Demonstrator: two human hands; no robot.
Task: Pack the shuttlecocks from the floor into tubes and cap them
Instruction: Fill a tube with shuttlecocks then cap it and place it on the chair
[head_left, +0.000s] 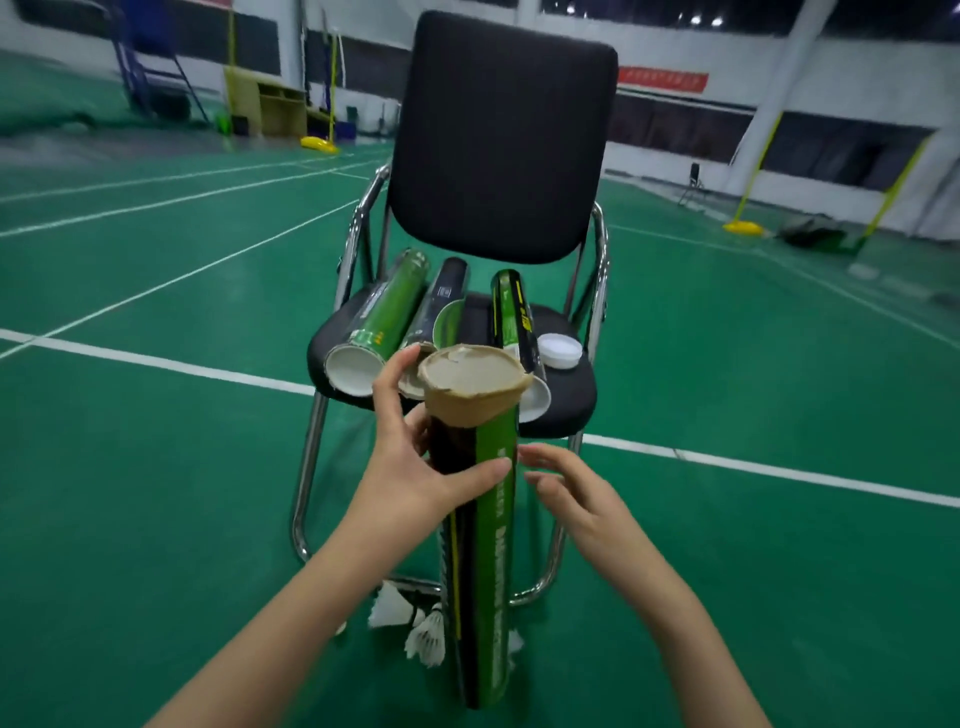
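A tall green-and-black shuttlecock tube (488, 571) stands upright in front of me, a brown cap (472, 384) on its top end. My left hand (415, 457) grips the tube just under the cap, thumb across the front. Just to the right of the tube hovers my right hand (566, 493), fingers relaxed and holding nothing. White shuttlecocks (410, 621) lie on the green floor at the tube's foot. Three more tubes (384, 317) lie on the chair seat, open ends towards me. A white lid (559, 351) rests on the seat at the right.
A black padded chair (504, 135) with chrome legs stands directly ahead, its seat edge just behind the held tube. Green court floor with white lines (753, 467) spreads all around. Yellow net posts (744, 227) and a desk stand far back.
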